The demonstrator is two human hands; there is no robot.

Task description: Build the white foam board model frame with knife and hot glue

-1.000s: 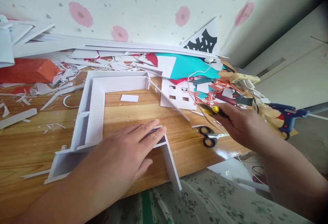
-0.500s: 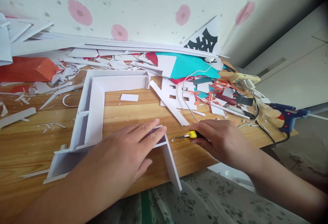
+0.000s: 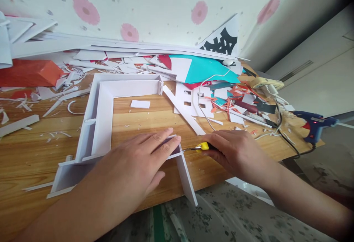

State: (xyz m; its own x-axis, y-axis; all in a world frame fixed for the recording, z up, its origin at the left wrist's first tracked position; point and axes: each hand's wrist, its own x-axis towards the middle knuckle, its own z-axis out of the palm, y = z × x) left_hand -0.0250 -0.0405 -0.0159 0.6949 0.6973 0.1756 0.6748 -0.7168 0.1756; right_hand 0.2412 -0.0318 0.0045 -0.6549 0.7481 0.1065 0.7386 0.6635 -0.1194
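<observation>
A white foam-board frame (image 3: pixel 102 116) lies on the wooden table, its near section running under my left hand (image 3: pixel 138 161). That hand rests on the near right part of the frame with fingers stretched out, hiding some of it. My right hand (image 3: pixel 235 151) is closed around a yellow and black craft knife (image 3: pixel 204 146). The knife's blade tip touches or nearly touches the frame's corner beside my left fingertips. From that corner a white board strip (image 3: pixel 188 181) slants down past the table's front edge.
White, red and teal scraps (image 3: pixel 207 70) pile along the back. A small white rectangle (image 3: pixel 140 104) and a long strip (image 3: pixel 184 111) lie mid-table. On the right are a blue glue gun (image 3: pixel 315 124), a power strip (image 3: pixel 267 83) and cables. A red block (image 3: pixel 30 73) sits left.
My right hand has moved the knife slightly left, bringing its blade to the corner of the frame. The left hand keeps its place on the board.
</observation>
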